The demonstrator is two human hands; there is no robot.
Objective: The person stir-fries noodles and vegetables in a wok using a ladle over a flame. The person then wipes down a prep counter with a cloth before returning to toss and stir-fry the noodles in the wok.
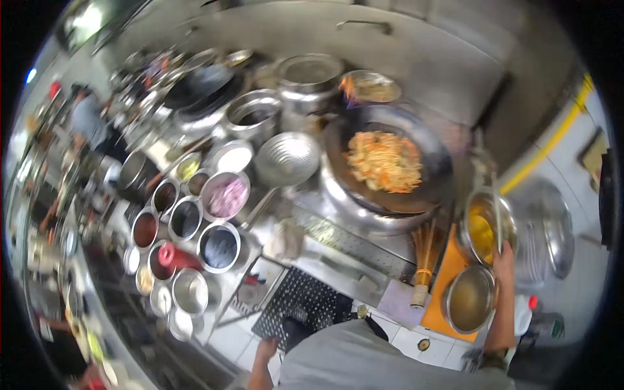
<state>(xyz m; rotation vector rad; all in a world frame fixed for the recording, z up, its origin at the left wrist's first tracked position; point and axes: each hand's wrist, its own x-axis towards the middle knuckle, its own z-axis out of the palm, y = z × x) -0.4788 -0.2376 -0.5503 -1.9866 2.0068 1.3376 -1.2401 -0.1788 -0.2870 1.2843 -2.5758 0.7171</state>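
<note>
At the right, my right hand (504, 261) is closed around a long, thin metal utensil handle (498, 211). The handle crosses a steel pot (512, 229) of yellow liquid; the utensil's working end cannot be made out. Just below that hand is a steel bowl (468, 299) of cloudy liquid on an orange board (434, 311). My left hand (266, 350) hangs low beside my body, blurred, above the floor and near a black perforated mat (286, 305). A large wok (338, 153) on the stove holds noodles (385, 162) with orange shreds.
Left of the wok lie a perforated strainer (288, 159) and several seasoning containers, one with pink pieces (226, 196) and one with a red bottle (177, 257). A bamboo brush (424, 266) stands at the stove's front edge. Another person (91, 120) is at the far left.
</note>
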